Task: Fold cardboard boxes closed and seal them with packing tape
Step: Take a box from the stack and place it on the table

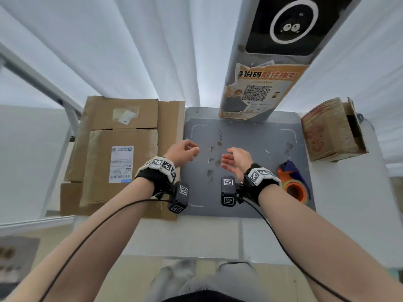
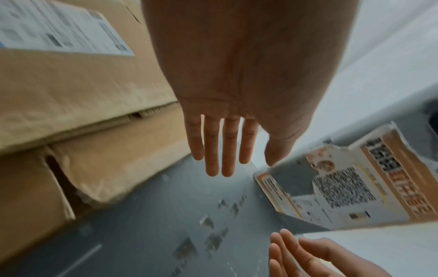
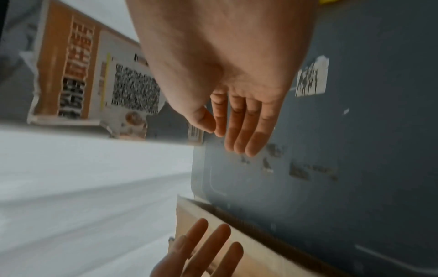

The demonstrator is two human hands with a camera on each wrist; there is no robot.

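Both hands hover over the grey mat [image 1: 244, 192], palms facing each other, holding nothing. My left hand [image 1: 184, 151] has relaxed fingers [image 2: 218, 150] just right of a stack of flattened cardboard boxes [image 1: 113, 149]; the top one carries a white shipping label [image 1: 121, 164]. My right hand [image 1: 234, 160] keeps its fingers [image 3: 244, 129] straight above the mat's middle. An orange tape dispenser with a roll of tape [image 1: 294, 184] lies on the mat to the right of my right wrist. A small printed cardboard box [image 1: 331, 131] sits at the far right, one end open.
A grey pillar with a torn orange QR poster [image 1: 259, 90] stands at the mat's far edge. Bits of tape residue [image 1: 216, 153] dot the mat. A white table [image 1: 196, 236] lies under everything, white curtains behind. A metal frame [image 1: 43, 88] runs at the left.
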